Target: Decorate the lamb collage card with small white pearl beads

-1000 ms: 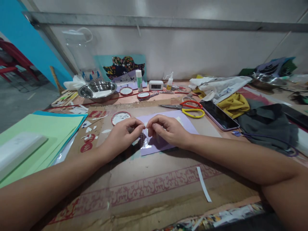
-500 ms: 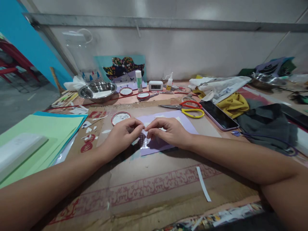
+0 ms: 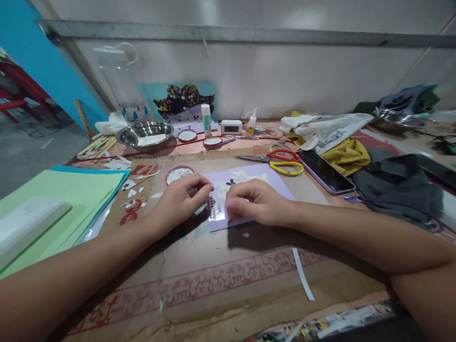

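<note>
My left hand (image 3: pixel 187 198) pinches the upper edge of a small clear sheet of stick-on pearls (image 3: pixel 215 211), which hangs over the near left corner of a lilac paper (image 3: pixel 278 183). Just to the right, my right hand (image 3: pixel 253 202) is closed above the same paper, apart from the sheet. Its fingertips are blurred, and what they hold, if anything, cannot be made out. On the paper, partly behind the right hand, lies a pale cream cut-out (image 3: pixel 224 190) with a small dark blue flower shape (image 3: pixel 231 182) and clustered clear beads (image 3: pixel 240 175).
Scissors (image 3: pixel 285 161) lie behind the paper, beside a phone (image 3: pixel 324 172). A red-rimmed round lid (image 3: pixel 178 174) with small bits sits behind my left hand. Farther back stand a steel bowl (image 3: pixel 145 135), glue stick (image 3: pixel 206 119), clock (image 3: pixel 231 127) and glue bottle (image 3: pixel 251 122). Green papers (image 3: pixel 71 190) lie left.
My right hand has drawn away from my left hand to the right, its fingers curling in. More of the pearl sheet and the cream cut-out now shows. The left hand stays put.
</note>
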Available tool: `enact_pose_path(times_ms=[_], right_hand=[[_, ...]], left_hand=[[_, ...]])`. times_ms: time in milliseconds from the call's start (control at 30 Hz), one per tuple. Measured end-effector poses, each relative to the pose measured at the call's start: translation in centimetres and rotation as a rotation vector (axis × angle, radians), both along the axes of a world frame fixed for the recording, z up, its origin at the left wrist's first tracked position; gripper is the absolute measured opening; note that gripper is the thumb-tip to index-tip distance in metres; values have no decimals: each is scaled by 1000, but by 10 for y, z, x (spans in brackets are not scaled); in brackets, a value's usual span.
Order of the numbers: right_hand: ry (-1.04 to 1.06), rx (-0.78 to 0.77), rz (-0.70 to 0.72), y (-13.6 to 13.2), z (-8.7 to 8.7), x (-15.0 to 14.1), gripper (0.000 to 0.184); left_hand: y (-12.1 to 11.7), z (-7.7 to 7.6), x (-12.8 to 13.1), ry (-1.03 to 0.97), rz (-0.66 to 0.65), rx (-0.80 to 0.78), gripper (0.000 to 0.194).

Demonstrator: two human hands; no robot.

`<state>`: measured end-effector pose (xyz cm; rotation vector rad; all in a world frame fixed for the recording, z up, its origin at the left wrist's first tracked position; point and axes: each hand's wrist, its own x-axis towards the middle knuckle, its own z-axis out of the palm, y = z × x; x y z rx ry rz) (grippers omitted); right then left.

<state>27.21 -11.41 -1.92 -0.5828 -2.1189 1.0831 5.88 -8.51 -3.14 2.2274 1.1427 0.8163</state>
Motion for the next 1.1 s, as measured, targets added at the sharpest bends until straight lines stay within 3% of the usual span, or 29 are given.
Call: enact_pose_path(times_ms=[67,133,233,333,533,700,867,1000,1100], right_hand=[[61,44,171,-4,3,-3,17],[110,99,230,-5,3,-5,25],[109,61,96,-3,-3,-3,25],[51,-44,5,-2,-10,1,43],[-233,47,166,-7,-14,-2,49],[-258,55,231,-10,-12,-5,47],[-130,-30,113,-10,-10,-3,52],[-146,20,120,-9,-11,-3,47],[-114,127,-9,-8,-12,-3,39]], left_hand=[[0,1,0,-13,-9,-22,24],[-1,2,1,-22,-17,-38,23],[0,1,1,-25,-15,-22,24],[2,-1,1,-22,-5,-34,25],[2,-3,0,-44,-15,-54,24],[1,-2,2,-21,-25,-60,24],[1,-1,3,0,-30,-43,23],[0,0,1,-4,-29,-13,24],[-1,2,0,-15,-42,22,23]])
